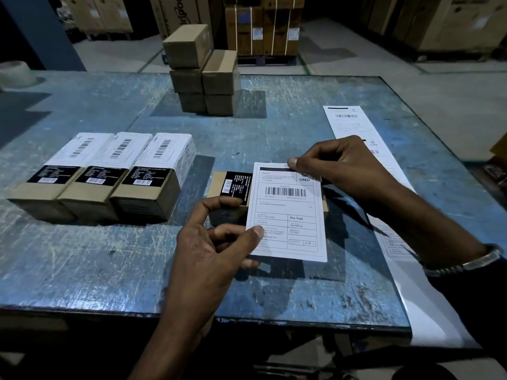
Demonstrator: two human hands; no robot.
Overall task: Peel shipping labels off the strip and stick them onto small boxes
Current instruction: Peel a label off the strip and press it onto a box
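1. Blue table [274, 292]: label strip [348, 124] at 2 o'clock.
2. Five plain boxes [204, 75] stacked at 12.
3. Three labelled boxes [109, 176] at 9.
4. Centre: small box [219, 185]; over it, "CRED", "Pre-Paid" label [288, 212], pinched by left hand [211, 259] and right hand [340, 165].

A tape roll [15, 74] sits on the worn blue table [96, 270]; large cartons [260, 28] stand behind.

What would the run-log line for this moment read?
step: placing label | left hand: pinches label bottom edge | right hand: pinches top corner | label over small box | labelled boxes: three
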